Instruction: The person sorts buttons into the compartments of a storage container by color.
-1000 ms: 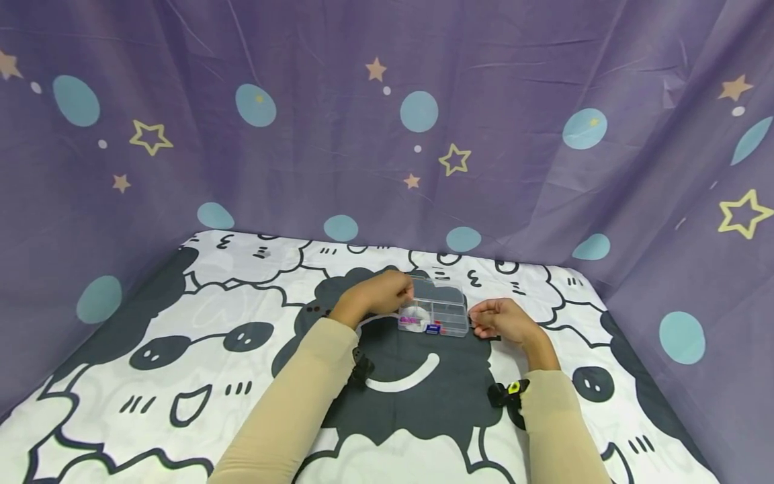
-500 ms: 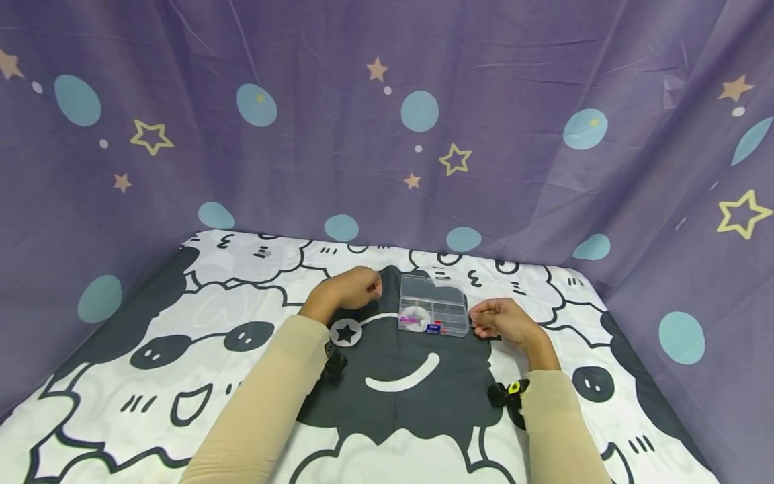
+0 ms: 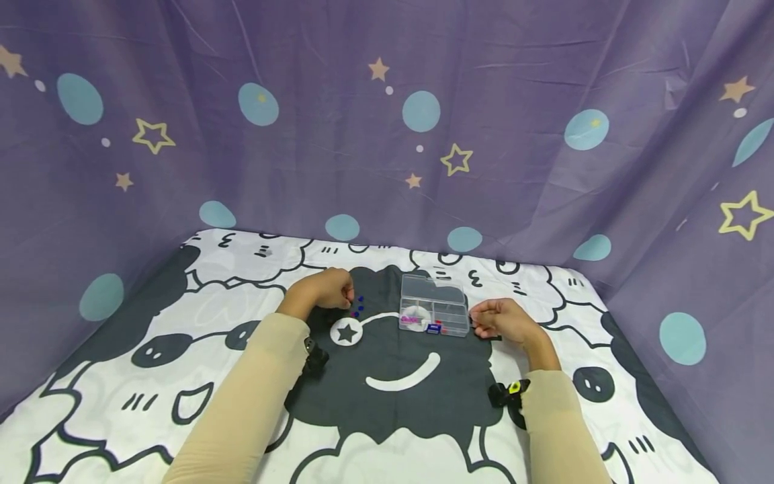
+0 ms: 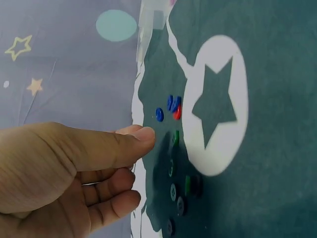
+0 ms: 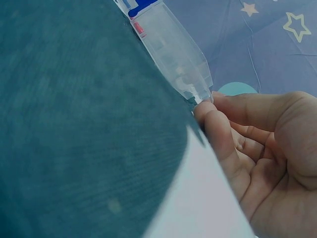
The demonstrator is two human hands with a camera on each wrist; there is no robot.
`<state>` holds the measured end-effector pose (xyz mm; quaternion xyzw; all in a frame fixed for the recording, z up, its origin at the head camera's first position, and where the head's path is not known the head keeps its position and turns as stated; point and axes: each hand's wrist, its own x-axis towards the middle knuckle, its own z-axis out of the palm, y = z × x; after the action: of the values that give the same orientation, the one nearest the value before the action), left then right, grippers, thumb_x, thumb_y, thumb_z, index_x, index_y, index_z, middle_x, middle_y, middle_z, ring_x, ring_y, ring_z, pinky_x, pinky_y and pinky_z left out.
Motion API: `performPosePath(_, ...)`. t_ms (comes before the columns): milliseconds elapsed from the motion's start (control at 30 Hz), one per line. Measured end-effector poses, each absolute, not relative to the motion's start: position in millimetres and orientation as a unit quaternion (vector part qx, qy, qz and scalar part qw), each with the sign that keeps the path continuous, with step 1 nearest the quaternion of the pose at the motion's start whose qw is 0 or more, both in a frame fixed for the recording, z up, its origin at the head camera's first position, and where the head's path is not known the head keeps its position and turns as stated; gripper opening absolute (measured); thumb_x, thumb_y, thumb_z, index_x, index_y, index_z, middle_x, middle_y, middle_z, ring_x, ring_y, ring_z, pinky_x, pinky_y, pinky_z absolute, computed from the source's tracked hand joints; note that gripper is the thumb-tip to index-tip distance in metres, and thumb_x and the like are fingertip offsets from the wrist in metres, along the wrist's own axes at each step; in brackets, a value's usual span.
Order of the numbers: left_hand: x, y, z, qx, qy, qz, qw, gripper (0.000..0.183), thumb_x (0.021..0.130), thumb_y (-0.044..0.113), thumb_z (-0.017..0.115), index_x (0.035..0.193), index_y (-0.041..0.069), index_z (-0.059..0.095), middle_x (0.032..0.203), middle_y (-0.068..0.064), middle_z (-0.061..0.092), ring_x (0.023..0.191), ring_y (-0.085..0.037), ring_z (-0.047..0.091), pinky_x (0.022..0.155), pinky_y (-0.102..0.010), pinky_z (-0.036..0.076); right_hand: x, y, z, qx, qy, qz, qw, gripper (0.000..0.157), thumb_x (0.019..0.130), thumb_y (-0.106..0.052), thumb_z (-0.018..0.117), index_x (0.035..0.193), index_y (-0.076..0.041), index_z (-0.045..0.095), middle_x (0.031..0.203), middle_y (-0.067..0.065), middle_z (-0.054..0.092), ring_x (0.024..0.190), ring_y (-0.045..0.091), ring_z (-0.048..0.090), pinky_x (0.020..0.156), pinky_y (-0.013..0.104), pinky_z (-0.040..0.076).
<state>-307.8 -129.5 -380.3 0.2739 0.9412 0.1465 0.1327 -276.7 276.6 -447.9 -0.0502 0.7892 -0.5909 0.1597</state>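
My left hand (image 3: 329, 289) hovers over the dark patch of cloth, beside several small round buttons. In the left wrist view, thumb and forefinger come together with nothing showing between them, and the other fingers are bent. A blue button (image 4: 159, 114) lies near the fingertips, with a red button (image 4: 177, 113) beside other blue ones. Closer to the wrist lie a green button (image 4: 172, 167) and several dark ones. My right hand (image 5: 267, 144) pinches the end of a clear plastic compartment box (image 3: 447, 310), its lid raised. Pink, red and blue pieces show in its front compartments.
The bed-like surface wears a cloth (image 3: 393, 403) printed with cartoon sheep and a white star badge (image 3: 347, 332). A purple curtain (image 3: 338, 148) rises behind and on both sides.
My left hand has moved left from the box to the loose buttons, uncovering the box's left side and some blue buttons. The right hand stays at the box's right end.
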Motion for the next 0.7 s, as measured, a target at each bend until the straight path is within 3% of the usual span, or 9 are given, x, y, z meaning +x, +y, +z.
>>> performPosePath(367, -307.9, -138.5, -386.8, 0.276, 0.937, 0.166, 0.136, 0.006, 0.084, 0.005, 0.079, 0.087, 0.006, 0.074, 0.081, 0.002, 0.069, 0.077, -0.013, 0.059, 0.077, -0.032, 0.051, -277.0, 275.8, -448.1, -0.052, 0.787, -0.592, 0.165, 0.02, 0.1, 0.002, 0.057, 0.115, 0.015, 0.061, 0.083, 0.007, 0.065, 0.07, 0.012, 0.065, 0.067, 0.026, 0.058)
performPosePath(700, -310.4, -133.2, -397.9, 0.276, 0.938, 0.168, 0.126, 0.026, 0.089, 0.025, 0.079, 0.069, 0.012, 0.067, 0.066, 0.008, 0.059, 0.064, -0.01, 0.051, 0.063, -0.027, 0.043, -274.9, 275.4, -444.8, -0.059, 0.784, -0.595, 0.169, 0.024, 0.101, 0.001, 0.057, 0.118, 0.018, 0.058, 0.085, 0.008, 0.065, 0.07, 0.011, 0.065, 0.067, 0.025, 0.057)
